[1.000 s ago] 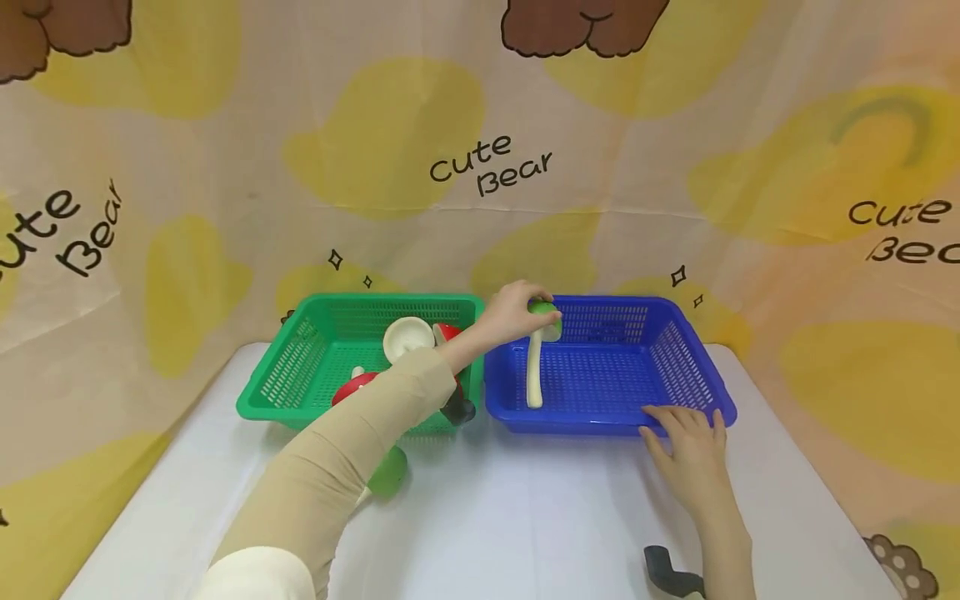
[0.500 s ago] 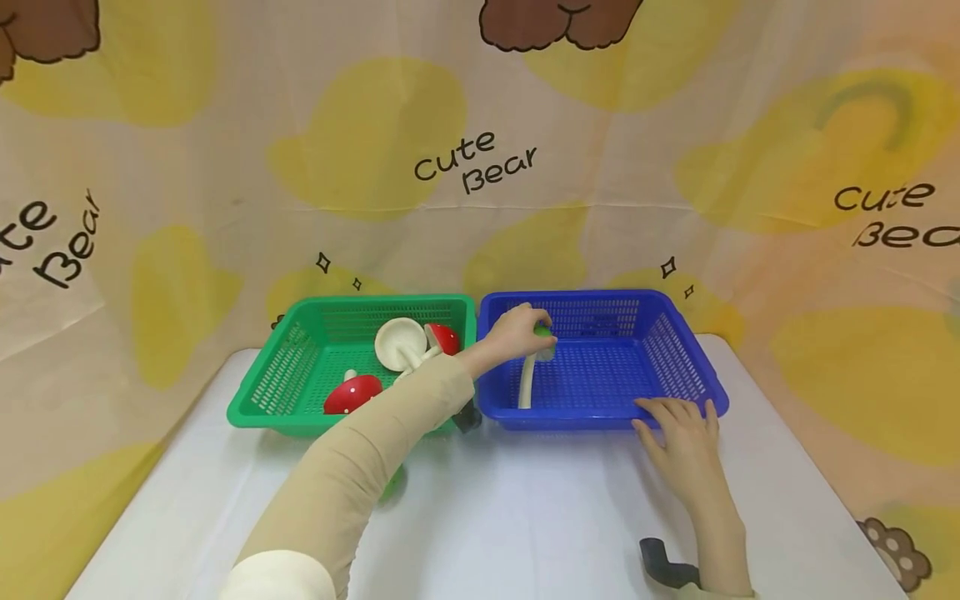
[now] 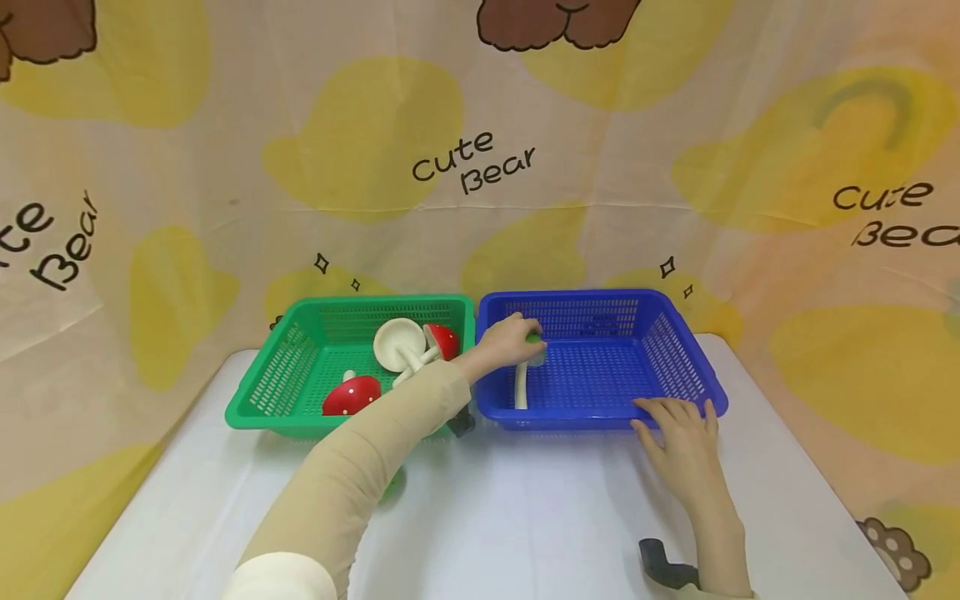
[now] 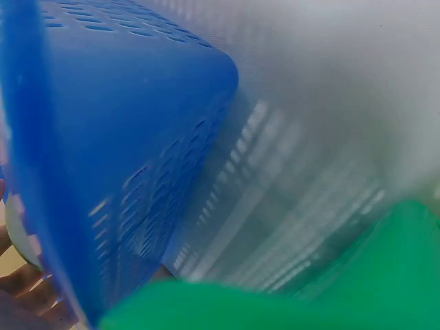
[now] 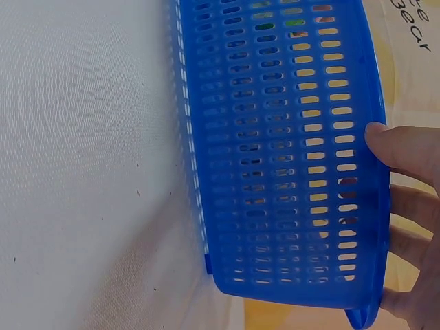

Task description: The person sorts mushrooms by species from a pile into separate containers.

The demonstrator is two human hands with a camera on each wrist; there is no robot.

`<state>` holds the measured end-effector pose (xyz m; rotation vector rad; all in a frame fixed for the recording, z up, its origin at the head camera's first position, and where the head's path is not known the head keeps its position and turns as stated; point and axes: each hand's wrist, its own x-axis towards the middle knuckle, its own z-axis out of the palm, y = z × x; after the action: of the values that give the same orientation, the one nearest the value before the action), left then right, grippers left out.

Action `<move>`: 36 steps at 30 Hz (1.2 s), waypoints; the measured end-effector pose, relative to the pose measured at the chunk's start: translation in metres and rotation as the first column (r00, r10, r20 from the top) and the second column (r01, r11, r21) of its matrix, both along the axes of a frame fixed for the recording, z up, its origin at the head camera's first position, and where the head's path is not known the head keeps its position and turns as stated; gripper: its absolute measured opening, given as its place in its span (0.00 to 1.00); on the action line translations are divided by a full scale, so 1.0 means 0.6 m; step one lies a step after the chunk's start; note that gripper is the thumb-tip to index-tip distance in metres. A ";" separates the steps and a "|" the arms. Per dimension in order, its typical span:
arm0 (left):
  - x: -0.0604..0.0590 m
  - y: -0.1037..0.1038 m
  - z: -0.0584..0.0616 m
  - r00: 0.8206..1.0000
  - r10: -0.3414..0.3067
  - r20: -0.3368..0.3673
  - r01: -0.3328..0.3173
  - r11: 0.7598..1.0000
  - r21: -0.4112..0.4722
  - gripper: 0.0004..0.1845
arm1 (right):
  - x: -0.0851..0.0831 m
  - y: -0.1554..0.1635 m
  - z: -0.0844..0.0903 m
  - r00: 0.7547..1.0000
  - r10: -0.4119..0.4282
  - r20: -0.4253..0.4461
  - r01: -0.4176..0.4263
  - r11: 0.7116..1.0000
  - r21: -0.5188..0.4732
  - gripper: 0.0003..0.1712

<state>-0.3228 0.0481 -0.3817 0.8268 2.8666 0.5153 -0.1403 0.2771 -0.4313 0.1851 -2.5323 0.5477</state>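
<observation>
Green-capped toy mushroom (image 3: pixel 525 367), pale stem pointing down the frame, sits just left of centre in the head view, inside the blue basket (image 3: pixel 675 350). The left hand (image 3: pixel 506 340) has its fingers curled over the cap, gripping it. Lower right of centre, the right hand (image 3: pixel 678 437) lies with spread fingers on the blue basket's near rim. Left of centre, the green basket (image 3: pixel 277 383) holds two red spotted mushrooms (image 3: pixel 352 394) and a cream-coloured one (image 3: pixel 399 343).

Left wrist view: a blurred blue basket wall (image 4: pixel 103 137) fills the left side, green plastic (image 4: pixel 275 302) along the bottom; the grip cannot be told here.

Right wrist view: blue basket's slotted wall (image 5: pixel 289 158) up the middle, straight fingertips (image 5: pixel 402 148) resting on its rim at right.
</observation>
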 end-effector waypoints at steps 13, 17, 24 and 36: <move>0.007 -0.012 0.000 1.000 -0.026 -0.012 0.025 0.999 -0.028 0.18 | 0.000 0.002 0.003 1.000 0.000 0.007 0.000 1.000 0.018 0.15; 0.015 -0.022 0.006 0.999 -0.029 -0.023 0.029 0.999 0.024 0.18 | -0.002 0.001 0.002 1.000 0.000 0.004 0.000 1.000 0.021 0.15; 0.040 -0.048 0.022 0.999 -0.038 -0.022 0.041 0.986 0.162 0.17 | -0.001 -0.001 0.003 1.000 0.000 0.006 0.000 1.000 0.015 0.15; 0.148 -0.088 0.055 0.975 -0.155 -0.158 0.173 0.979 0.107 0.15 | 0.002 -0.005 0.000 1.000 -0.006 0.005 0.006 1.000 0.009 0.15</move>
<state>-0.2341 -0.0047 -0.3487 1.1580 2.8861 0.6363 -0.1392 0.2742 -0.4312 0.1792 -2.5397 0.5348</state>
